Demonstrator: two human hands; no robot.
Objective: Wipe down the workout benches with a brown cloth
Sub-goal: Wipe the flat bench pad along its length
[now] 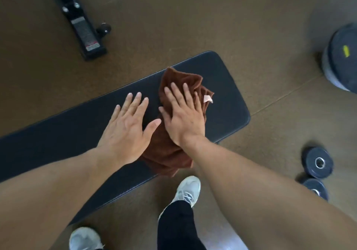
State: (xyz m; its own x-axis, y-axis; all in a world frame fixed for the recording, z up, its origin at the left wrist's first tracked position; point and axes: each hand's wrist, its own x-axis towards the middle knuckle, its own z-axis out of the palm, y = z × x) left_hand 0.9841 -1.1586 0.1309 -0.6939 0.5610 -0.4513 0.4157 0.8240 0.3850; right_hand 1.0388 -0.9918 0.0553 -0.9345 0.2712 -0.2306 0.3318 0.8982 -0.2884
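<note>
Brown cloth (170, 149): bunched across the surface (58, 133), near its far-right end.
Right hand (183, 117): flat, fingers spread, pressing the cloth; nothing gripped.
Left hand (127, 128): released, palm just beside the cloth.
Your stroke: keep pressure even, sweep lengthwise, overlap passes, cover edges.

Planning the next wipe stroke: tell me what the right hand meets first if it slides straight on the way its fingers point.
The right hand, flat on the brown cloth, points up-frame across the bench pad. It would cross the cloth's far part, then bare pad, then the pad's far edge. Beyond that, only floor shows.
</note>
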